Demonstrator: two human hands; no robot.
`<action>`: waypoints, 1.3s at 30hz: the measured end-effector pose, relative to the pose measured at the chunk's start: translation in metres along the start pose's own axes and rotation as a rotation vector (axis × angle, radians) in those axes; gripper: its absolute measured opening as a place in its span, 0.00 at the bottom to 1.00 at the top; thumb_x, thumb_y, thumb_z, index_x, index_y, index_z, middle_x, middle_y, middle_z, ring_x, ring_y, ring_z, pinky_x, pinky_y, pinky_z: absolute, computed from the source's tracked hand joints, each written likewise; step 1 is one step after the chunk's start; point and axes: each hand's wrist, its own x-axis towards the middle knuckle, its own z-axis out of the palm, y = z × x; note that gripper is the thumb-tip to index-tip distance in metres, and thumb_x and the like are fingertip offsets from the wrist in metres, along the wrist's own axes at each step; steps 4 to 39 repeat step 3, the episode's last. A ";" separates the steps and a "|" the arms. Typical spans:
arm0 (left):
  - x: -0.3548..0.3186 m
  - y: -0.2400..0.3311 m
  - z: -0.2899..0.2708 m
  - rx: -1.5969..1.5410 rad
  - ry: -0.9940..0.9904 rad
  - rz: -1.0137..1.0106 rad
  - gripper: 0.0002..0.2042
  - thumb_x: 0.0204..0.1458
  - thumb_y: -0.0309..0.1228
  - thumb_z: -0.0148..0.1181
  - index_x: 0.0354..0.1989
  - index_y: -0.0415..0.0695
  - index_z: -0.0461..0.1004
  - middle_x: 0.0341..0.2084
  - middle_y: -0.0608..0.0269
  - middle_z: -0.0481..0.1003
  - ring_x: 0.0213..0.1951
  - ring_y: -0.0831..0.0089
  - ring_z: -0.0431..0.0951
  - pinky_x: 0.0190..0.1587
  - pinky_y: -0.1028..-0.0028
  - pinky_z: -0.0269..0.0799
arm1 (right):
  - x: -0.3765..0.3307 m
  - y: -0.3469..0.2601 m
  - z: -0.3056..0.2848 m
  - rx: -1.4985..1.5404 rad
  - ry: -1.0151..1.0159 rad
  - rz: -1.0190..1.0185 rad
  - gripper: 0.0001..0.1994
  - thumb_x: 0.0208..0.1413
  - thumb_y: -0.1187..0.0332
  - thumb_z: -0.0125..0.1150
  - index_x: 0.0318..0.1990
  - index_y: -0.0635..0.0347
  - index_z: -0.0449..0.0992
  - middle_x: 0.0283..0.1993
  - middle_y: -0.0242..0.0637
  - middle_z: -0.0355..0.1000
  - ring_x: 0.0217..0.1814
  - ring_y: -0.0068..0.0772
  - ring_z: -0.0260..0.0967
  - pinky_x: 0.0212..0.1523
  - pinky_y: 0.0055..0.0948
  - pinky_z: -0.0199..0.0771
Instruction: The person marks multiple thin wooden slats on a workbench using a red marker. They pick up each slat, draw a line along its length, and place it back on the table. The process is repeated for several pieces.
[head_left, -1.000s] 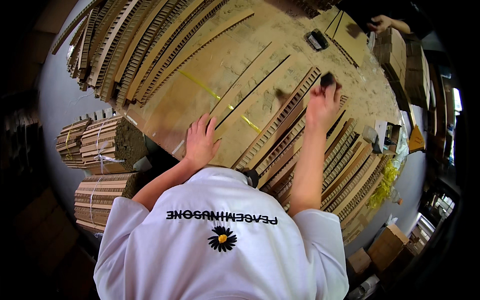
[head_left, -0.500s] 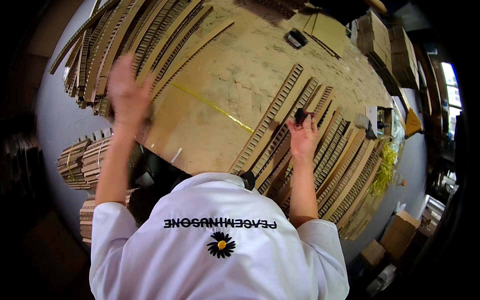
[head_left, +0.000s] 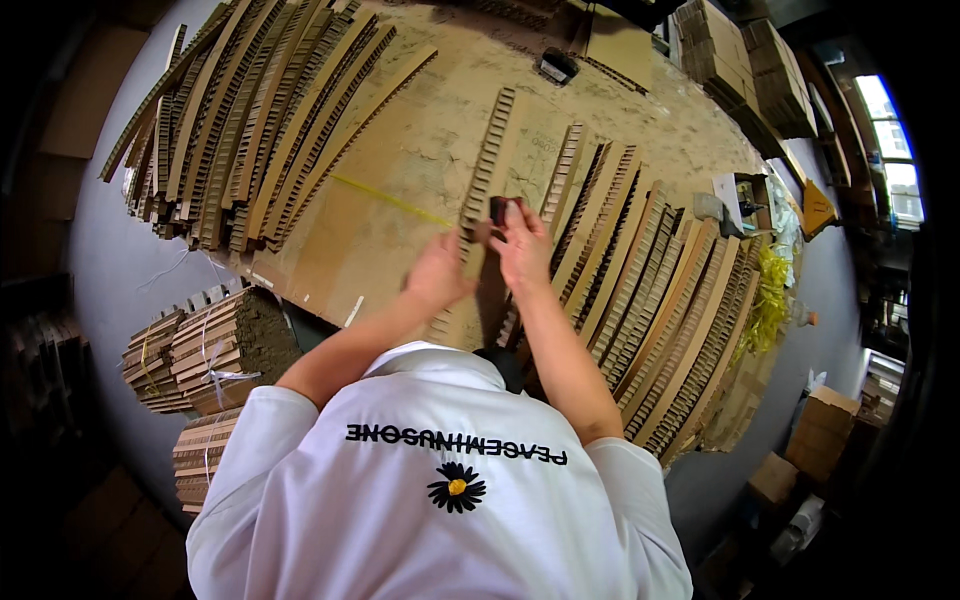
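A long notched cardboard strip (head_left: pixel 492 140) lies lengthwise on the brown cardboard-covered table (head_left: pixel 420 130). My left hand (head_left: pixel 440 275) holds the strip's near end, fingers curled on it. Just to its right, my right hand (head_left: pixel 522 248) grips a small dark tool (head_left: pixel 497 209) against the same strip. The two hands almost touch. A thin yellow band (head_left: pixel 390 200) runs across the table to the strip.
A fan of similar strips (head_left: pixel 650 290) lies to the right, and a larger heap (head_left: pixel 250 130) at the upper left. Tied bundles of strips (head_left: pixel 210 350) stand at the left below the table. Stacked boxes (head_left: pixel 750 60), yellow strapping (head_left: pixel 768 290) and a small dark device (head_left: pixel 557 66) lie farther off.
My left hand came back from the heap at the upper left to the middle, where a new strip now lies. My right hand moved left with the tool to meet it.
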 end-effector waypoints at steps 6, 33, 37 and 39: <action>0.009 -0.068 -0.043 0.052 -0.046 -0.088 0.50 0.46 0.38 0.76 0.76 0.40 0.52 0.62 0.35 0.67 0.62 0.39 0.72 0.65 0.51 0.73 | -0.007 0.047 0.047 -0.119 0.015 0.088 0.11 0.65 0.61 0.72 0.49 0.54 0.83 0.45 0.26 0.82 0.45 0.23 0.79 0.41 0.28 0.80; 0.009 -0.068 -0.043 0.052 -0.046 -0.088 0.50 0.46 0.38 0.76 0.76 0.40 0.52 0.62 0.35 0.67 0.62 0.39 0.72 0.65 0.51 0.73 | -0.007 0.047 0.047 -0.119 0.015 0.088 0.11 0.65 0.61 0.72 0.49 0.54 0.83 0.45 0.26 0.82 0.45 0.23 0.79 0.41 0.28 0.80; 0.009 -0.068 -0.043 0.052 -0.046 -0.088 0.50 0.46 0.38 0.76 0.76 0.40 0.52 0.62 0.35 0.67 0.62 0.39 0.72 0.65 0.51 0.73 | -0.007 0.047 0.047 -0.119 0.015 0.088 0.11 0.65 0.61 0.72 0.49 0.54 0.83 0.45 0.26 0.82 0.45 0.23 0.79 0.41 0.28 0.80; 0.009 -0.068 -0.043 0.052 -0.046 -0.088 0.50 0.46 0.38 0.76 0.76 0.40 0.52 0.62 0.35 0.67 0.62 0.39 0.72 0.65 0.51 0.73 | -0.007 0.047 0.047 -0.119 0.015 0.088 0.11 0.65 0.61 0.72 0.49 0.54 0.83 0.45 0.26 0.82 0.45 0.23 0.79 0.41 0.28 0.80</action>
